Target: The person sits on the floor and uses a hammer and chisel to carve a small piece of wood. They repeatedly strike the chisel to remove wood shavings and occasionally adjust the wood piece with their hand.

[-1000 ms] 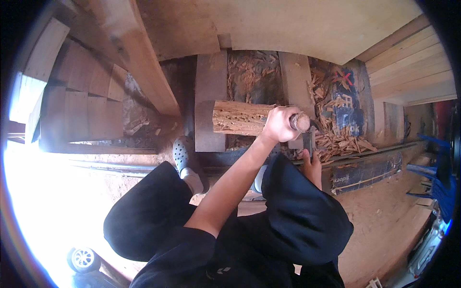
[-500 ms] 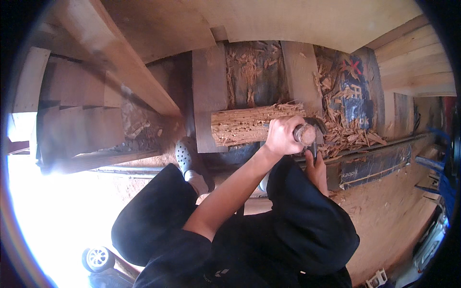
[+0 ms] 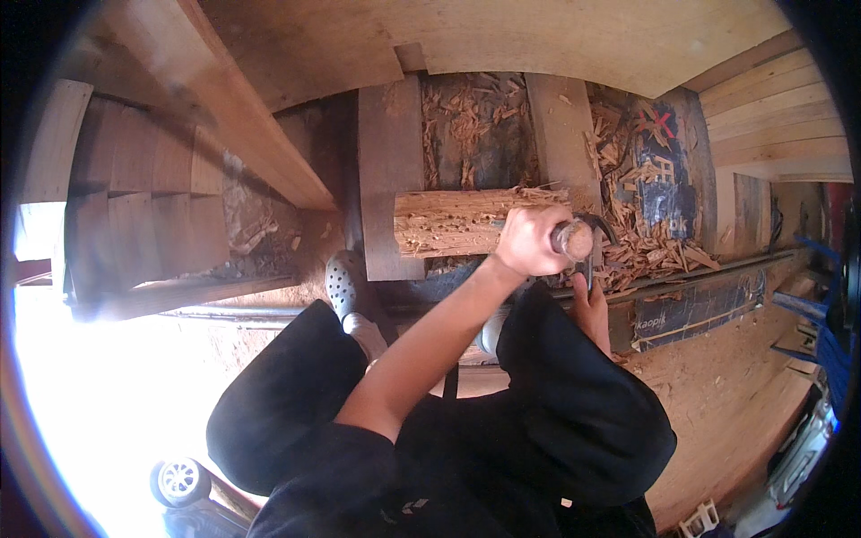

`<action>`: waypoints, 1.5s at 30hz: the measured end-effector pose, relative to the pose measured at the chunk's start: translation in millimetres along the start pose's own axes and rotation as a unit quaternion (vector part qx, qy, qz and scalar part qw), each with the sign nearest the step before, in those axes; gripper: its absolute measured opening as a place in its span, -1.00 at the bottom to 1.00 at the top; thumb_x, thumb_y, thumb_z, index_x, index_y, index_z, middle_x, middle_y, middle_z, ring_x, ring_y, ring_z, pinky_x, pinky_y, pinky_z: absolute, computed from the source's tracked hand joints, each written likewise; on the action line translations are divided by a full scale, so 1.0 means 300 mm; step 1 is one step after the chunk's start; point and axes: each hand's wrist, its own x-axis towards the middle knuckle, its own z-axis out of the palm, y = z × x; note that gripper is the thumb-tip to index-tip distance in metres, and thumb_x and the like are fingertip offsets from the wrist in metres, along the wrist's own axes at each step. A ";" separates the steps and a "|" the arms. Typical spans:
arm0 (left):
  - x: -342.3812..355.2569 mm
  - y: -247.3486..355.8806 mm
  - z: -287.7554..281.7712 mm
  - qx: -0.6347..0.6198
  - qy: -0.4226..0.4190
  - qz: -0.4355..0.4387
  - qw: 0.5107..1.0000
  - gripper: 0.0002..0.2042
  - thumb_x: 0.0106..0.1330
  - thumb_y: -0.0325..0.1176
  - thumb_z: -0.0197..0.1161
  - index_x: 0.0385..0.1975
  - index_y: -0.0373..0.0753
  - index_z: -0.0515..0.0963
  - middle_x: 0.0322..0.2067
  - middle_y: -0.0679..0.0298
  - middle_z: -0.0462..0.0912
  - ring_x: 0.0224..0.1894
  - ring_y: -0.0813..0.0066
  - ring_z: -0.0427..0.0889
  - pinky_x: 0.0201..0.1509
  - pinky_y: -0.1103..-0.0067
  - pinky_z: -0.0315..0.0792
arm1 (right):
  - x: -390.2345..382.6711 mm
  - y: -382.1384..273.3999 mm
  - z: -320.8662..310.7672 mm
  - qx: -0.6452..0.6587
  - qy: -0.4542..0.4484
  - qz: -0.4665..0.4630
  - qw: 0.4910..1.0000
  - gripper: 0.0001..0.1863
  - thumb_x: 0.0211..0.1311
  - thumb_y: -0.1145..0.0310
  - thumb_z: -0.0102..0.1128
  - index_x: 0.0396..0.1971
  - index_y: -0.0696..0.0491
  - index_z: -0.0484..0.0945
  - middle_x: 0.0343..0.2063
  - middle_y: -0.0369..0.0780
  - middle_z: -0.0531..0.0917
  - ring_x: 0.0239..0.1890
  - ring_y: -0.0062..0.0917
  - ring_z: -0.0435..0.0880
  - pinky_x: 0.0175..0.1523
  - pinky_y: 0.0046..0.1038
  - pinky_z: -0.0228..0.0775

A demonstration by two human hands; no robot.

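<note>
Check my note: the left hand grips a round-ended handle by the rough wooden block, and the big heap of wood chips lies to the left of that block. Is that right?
Not quite: in the head view, the big heap of wood chips lies to the right of the rough wooden block. The left hand does grip a round-ended handle by that block.

Beyond the left hand point(image 3: 534, 240) stretches a plywood panel point(image 3: 556, 40); to that hand's left slants a squared wooden beam point(image 3: 242, 108), with wooden boards point(image 3: 148, 229) farther left. A spoked wheel point(image 3: 179, 481) sits well behind. Pale planks point(image 3: 771, 117) lie beyond and right.
</note>
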 end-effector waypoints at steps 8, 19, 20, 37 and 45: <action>0.029 0.035 -0.058 0.007 -0.052 0.017 0.998 -0.74 -0.25 -0.37 0.29 -0.46 -0.20 0.51 -0.56 0.12 0.58 -0.45 0.00 0.57 -0.36 0.31 0.47 | 0.014 0.020 0.016 -0.062 0.023 -0.026 0.998 -0.41 0.33 -0.04 -0.10 0.00 0.25 0.39 -0.16 0.22 0.53 -0.01 0.13 0.46 0.02 -0.20 0.31; 0.039 0.074 -0.029 -0.025 -0.046 0.017 0.998 -0.77 -0.28 -0.46 0.26 -0.50 -0.23 0.54 -0.55 0.10 0.60 -0.41 0.03 0.60 -0.32 0.37 0.48 | 0.007 0.012 0.004 -0.004 0.030 -0.012 0.999 -0.33 0.31 -0.10 -0.12 -0.01 0.31 0.36 -0.18 0.28 0.50 0.00 0.18 0.43 0.02 -0.15 0.29; 0.038 0.067 -0.023 -0.023 -0.044 0.019 0.999 -0.77 -0.28 -0.46 0.26 -0.51 -0.24 0.53 -0.55 0.09 0.59 -0.42 0.03 0.60 -0.33 0.38 0.48 | 0.005 0.003 -0.005 -0.015 0.020 -0.006 1.000 -0.33 0.31 -0.10 -0.12 -0.01 0.31 0.36 -0.19 0.28 0.51 -0.01 0.18 0.43 0.01 -0.15 0.30; 0.049 0.049 0.076 0.062 -0.016 0.065 0.996 -0.75 -0.34 -0.40 0.31 -0.54 -0.21 0.53 -0.63 0.17 0.56 -0.55 0.18 0.59 -0.48 0.43 0.47 | 0.039 -0.023 0.010 -0.039 0.029 -0.062 0.997 -0.46 0.32 0.07 -0.11 -0.01 0.30 0.33 -0.26 0.29 0.52 -0.06 0.21 0.43 -0.09 -0.07 0.32; 0.059 0.054 0.155 0.116 -0.020 0.046 0.992 -0.82 -0.27 -0.41 0.25 -0.56 -0.19 0.53 -0.66 0.18 0.54 -0.60 0.19 0.58 -0.54 0.41 0.44 | 0.053 0.021 0.011 -0.061 0.009 -0.015 0.998 -0.49 0.35 0.07 -0.12 0.05 0.23 0.34 -0.11 0.22 0.48 0.00 0.14 0.41 -0.01 -0.19 0.30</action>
